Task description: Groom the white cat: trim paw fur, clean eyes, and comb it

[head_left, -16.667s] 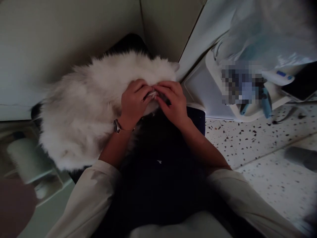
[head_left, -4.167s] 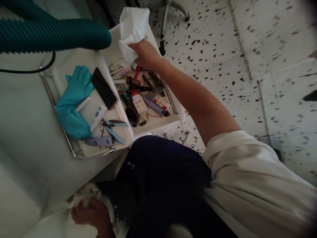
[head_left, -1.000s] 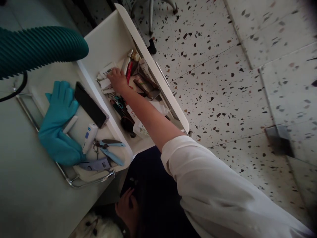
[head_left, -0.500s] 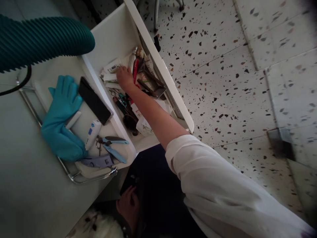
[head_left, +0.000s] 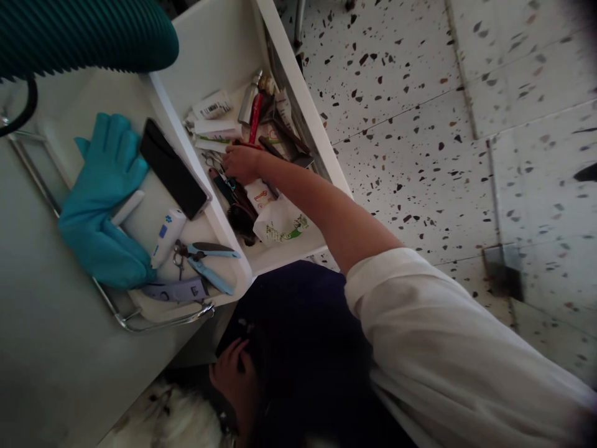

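Observation:
My right hand (head_left: 241, 164) reaches into an open white drawer (head_left: 284, 252), over scissors (head_left: 212, 160) and brushes; its fingertips are hidden among them, so I cannot tell whether it grips anything. Beside it lie white tubes (head_left: 218, 129), a red tool (head_left: 255, 118), a white bottle (head_left: 259, 195) and a plastic bag (head_left: 286, 225). A dark-bristled brush (head_left: 241, 219) rests nearer to me. Low in the view, my left hand (head_left: 236, 373) has loosely bent fingers apart with nothing seen in them, next to a white furry animal (head_left: 181, 417).
Left of the drawer, a white tray (head_left: 240, 274) holds a teal glove (head_left: 105, 186), a black case (head_left: 173, 168), a white trimmer (head_left: 168, 233), blue-handled clippers (head_left: 212, 267) and a purple-grey tool (head_left: 175, 290). A green ribbed hose (head_left: 93, 37) hangs above. Speckled floor (head_left: 396, 155) lies right.
My right hand has moved off the white tubes, toward me, to the scissors and brushes. The tubes, bottle and bag show more fully. My left hand stays by the animal.

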A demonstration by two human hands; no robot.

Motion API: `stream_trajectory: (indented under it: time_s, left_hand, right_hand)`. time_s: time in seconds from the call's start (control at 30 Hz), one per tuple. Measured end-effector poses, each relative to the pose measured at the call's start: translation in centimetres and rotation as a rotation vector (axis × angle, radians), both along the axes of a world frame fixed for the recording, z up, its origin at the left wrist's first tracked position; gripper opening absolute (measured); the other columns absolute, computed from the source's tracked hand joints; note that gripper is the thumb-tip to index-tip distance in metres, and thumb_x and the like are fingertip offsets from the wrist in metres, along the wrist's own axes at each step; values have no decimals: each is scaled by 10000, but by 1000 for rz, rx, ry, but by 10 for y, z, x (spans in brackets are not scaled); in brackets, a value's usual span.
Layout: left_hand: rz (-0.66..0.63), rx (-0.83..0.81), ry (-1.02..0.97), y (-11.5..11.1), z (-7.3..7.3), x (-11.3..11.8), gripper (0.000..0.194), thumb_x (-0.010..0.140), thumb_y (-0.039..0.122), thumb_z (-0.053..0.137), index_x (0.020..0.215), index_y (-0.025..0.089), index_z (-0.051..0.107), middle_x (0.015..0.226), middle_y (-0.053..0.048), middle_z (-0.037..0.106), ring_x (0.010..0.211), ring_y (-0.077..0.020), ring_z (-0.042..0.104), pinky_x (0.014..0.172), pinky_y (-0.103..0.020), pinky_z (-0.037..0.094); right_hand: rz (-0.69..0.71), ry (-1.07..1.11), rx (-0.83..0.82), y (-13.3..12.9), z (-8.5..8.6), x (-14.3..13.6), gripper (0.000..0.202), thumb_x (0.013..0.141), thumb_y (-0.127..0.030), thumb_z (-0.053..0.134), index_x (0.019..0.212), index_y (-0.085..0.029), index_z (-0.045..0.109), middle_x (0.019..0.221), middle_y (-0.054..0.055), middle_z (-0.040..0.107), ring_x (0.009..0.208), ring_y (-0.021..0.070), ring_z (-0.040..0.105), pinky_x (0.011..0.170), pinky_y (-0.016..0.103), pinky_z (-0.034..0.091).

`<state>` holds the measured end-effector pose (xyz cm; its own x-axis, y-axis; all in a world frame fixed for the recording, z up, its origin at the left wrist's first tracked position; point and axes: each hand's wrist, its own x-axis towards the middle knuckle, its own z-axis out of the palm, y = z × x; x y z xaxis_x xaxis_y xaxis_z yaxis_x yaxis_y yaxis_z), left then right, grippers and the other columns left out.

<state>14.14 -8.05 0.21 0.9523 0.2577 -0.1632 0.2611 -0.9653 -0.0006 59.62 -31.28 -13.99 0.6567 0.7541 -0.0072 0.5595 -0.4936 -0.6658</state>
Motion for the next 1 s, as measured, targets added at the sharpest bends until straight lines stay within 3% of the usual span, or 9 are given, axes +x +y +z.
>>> stream_trajectory:
  time_s: [0.1,0.2,0.37,0.5,0.63,0.77,0.9,1.0]
  left_hand:
    - [-66,52,110,1,5,0,311,916,245,462,923,196,769,1074,-88,761,998,-297,691,1031,-548,386]
    - [-63,69,70,0,6,-1,330,926,262,446,903,206,770,1067,-80,764,978,-284,692,1066,-556,362]
    - [-46,75,34,-4,2,-3,303,916,247,460,901,224,762,1079,-68,760,989,-269,682,1103,-553,333]
    - [-40,67,39,-5,3,-4,284,911,235,473,909,232,757,1083,-62,758,1000,-270,676,1105,-547,330]
    - [-50,66,31,-5,3,-4,277,927,236,471,928,225,748,1096,-59,756,1021,-276,665,1104,-543,323]
    - [-50,55,6,-5,1,-7,258,919,238,489,926,228,747,1079,-50,758,1007,-269,660,1099,-525,325]
    - [-5,29,-4,-8,0,-10,248,915,230,502,934,237,750,1089,-43,756,1027,-254,652,1130,-508,290]
    - [20,11,-6,-11,-1,-11,242,912,221,512,939,248,751,1087,-32,758,1038,-250,648,1157,-508,257]
  right_hand:
    - [71,-102,-95,-5,2,-2,408,852,-136,328,485,16,418,675,-19,661,1160,76,491,1031,310,323]
    - [122,-265,-218,-8,0,3,308,862,-149,429,615,12,519,953,27,728,1226,153,530,1079,369,342]
    - [26,-373,-273,-8,-13,3,357,873,-86,314,966,-18,652,1204,150,684,1313,181,520,1112,476,348]
    - [-105,-326,-247,-6,-15,-6,210,927,-111,425,1007,-41,606,1192,96,685,1276,179,525,1122,446,384]
    - [-170,-227,-224,-4,-1,-19,346,977,-226,317,1000,-51,615,1074,84,707,1322,167,503,1132,405,375]
    - [-256,-56,-359,4,15,-45,250,942,-265,533,1070,-76,635,1071,100,723,1126,199,651,985,370,524]
    - [-318,127,-524,12,31,-82,456,882,-358,672,1242,-82,622,1226,184,683,1137,302,668,949,445,544]
    - [-303,266,-659,12,41,-106,653,868,-475,670,1371,-79,541,1268,227,658,1121,353,671,871,485,569]
